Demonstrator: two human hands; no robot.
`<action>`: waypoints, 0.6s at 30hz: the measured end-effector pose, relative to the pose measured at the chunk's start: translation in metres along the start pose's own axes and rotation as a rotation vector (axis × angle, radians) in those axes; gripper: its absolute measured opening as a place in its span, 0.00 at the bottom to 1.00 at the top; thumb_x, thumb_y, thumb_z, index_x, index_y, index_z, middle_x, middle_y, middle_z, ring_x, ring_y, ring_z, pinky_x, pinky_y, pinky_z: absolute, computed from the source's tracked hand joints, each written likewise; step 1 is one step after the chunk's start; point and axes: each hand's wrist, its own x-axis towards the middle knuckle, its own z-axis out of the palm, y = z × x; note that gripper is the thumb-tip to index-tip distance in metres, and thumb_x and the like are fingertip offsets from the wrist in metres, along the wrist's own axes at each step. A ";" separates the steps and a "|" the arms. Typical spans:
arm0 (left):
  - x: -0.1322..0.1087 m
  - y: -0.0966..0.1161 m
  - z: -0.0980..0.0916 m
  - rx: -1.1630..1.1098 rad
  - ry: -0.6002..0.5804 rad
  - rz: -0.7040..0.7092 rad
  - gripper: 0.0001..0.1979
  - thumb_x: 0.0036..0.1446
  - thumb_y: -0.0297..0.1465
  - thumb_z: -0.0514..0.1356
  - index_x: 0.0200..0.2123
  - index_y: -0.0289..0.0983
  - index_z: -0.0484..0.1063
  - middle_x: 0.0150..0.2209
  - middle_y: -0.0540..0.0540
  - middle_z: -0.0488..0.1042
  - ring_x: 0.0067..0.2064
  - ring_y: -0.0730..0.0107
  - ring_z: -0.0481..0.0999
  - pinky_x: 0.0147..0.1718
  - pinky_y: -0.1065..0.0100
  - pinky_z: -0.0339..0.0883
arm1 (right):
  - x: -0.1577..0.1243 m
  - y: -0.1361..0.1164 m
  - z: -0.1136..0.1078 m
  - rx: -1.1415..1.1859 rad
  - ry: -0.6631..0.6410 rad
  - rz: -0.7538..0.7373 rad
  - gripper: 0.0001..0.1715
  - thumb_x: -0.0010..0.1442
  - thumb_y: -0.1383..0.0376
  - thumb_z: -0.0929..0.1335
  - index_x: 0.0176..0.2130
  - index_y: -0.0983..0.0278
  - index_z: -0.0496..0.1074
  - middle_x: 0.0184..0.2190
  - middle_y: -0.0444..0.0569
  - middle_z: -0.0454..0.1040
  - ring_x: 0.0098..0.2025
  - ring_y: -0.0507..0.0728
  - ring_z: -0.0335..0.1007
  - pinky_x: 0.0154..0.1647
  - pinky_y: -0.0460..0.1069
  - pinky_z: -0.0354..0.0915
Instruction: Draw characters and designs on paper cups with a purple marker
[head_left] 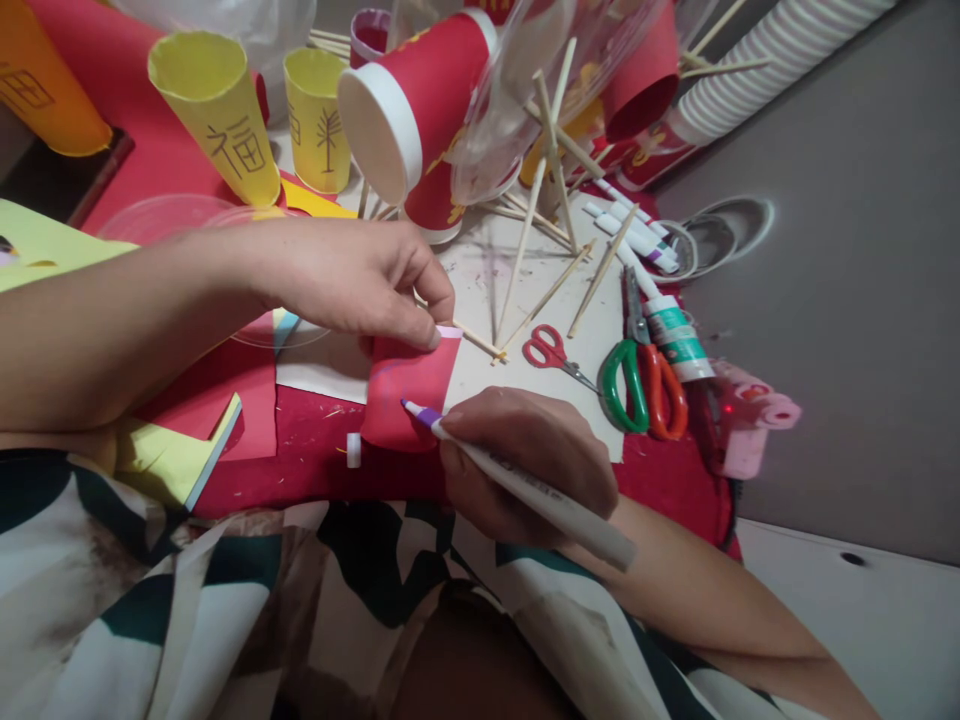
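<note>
A small red paper piece (405, 385) with a pale upper edge hangs at the near edge of the board, with faint purplish lines on it. My left hand (367, 275) pinches its top edge between thumb and fingers. In my right hand (529, 460) is a white marker (536, 490), its purple-collared tip touching or just over the red paper. A small white cap (354, 450) lies on the red cloth, left of the paper.
Wooden sticks (551, 290) stand and lie on the pale board (480, 270). Red-handled scissors (546, 347), green-and-red-handled scissors (624, 385), a glue bottle (677, 335) and a pink glue gun (750, 415) lie right. Yellow paper cups (244, 145) and a red cup (442, 85) stand behind.
</note>
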 end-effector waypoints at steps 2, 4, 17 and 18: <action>0.000 0.000 0.000 0.001 0.001 -0.016 0.07 0.58 0.30 0.65 0.35 0.33 0.83 0.18 0.53 0.70 0.26 0.74 0.71 0.32 0.73 0.63 | 0.001 -0.002 -0.003 -0.016 -0.055 0.006 0.10 0.60 0.72 0.70 0.41 0.60 0.70 0.29 0.44 0.82 0.27 0.51 0.78 0.32 0.46 0.75; 0.000 0.000 0.001 -0.004 0.005 -0.018 0.07 0.58 0.31 0.66 0.34 0.34 0.83 0.18 0.52 0.70 0.27 0.73 0.72 0.32 0.72 0.64 | 0.001 -0.004 -0.005 -0.014 -0.068 -0.001 0.10 0.61 0.73 0.70 0.41 0.60 0.69 0.29 0.44 0.82 0.28 0.51 0.79 0.32 0.46 0.75; 0.001 -0.001 0.001 0.012 0.026 -0.009 0.08 0.55 0.35 0.68 0.28 0.36 0.81 0.18 0.54 0.69 0.25 0.76 0.72 0.29 0.74 0.61 | 0.004 -0.002 -0.012 0.035 -0.078 0.050 0.11 0.58 0.74 0.70 0.39 0.61 0.70 0.28 0.44 0.82 0.26 0.51 0.78 0.27 0.44 0.74; 0.001 -0.001 0.001 0.009 0.024 -0.007 0.08 0.55 0.35 0.67 0.29 0.36 0.81 0.18 0.54 0.69 0.25 0.76 0.72 0.29 0.74 0.61 | 0.005 -0.002 -0.013 0.034 -0.088 0.061 0.10 0.58 0.74 0.70 0.39 0.61 0.70 0.28 0.44 0.82 0.25 0.51 0.78 0.26 0.44 0.74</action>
